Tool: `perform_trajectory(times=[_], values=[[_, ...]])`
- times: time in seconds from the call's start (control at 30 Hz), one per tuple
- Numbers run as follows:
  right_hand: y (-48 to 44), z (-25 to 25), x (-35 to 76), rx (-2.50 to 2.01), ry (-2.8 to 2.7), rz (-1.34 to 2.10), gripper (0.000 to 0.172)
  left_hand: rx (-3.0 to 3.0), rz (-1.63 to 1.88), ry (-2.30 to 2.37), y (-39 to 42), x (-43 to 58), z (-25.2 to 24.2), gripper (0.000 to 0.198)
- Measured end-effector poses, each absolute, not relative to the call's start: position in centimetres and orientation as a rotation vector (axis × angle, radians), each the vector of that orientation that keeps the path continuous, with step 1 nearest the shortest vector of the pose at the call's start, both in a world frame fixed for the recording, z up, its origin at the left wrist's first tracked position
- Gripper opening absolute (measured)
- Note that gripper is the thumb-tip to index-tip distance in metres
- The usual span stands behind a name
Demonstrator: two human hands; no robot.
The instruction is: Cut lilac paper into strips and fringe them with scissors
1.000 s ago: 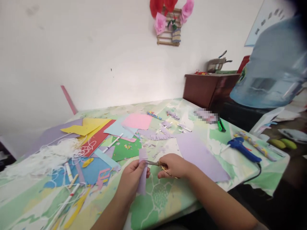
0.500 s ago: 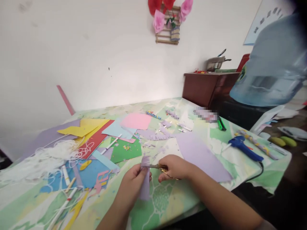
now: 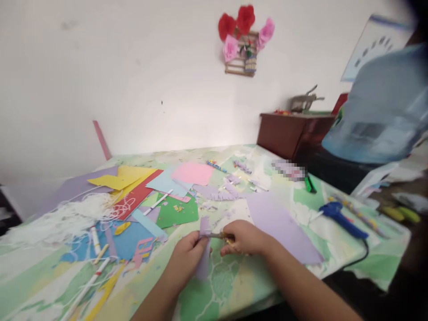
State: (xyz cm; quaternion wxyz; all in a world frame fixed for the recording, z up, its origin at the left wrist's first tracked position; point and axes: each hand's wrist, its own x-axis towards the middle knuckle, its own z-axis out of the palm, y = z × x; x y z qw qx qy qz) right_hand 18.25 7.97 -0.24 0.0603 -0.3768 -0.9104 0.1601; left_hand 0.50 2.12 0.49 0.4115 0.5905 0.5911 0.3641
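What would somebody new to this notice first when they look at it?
Probably the scissors in the right hand, blades at a purple strip held in the left hand, just below the view's centre. Then the red and pink flowers high on the wall, and the big blue jug at upper right. The blue glue gun stands out too, on the table's right side.

Paper strip (image 3: 202,266) is lt purple, tablecloth (image 3: 242,283) grn/wht patterned.
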Motion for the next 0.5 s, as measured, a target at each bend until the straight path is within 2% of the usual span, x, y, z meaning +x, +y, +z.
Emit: perform_trajectory(times=[0.5], values=[[8.44,-0.48,18.17,-1.202,-2.77,0.501,0.051,1.385,0.938,1.513,2.98,0.32,0.32,0.026]])
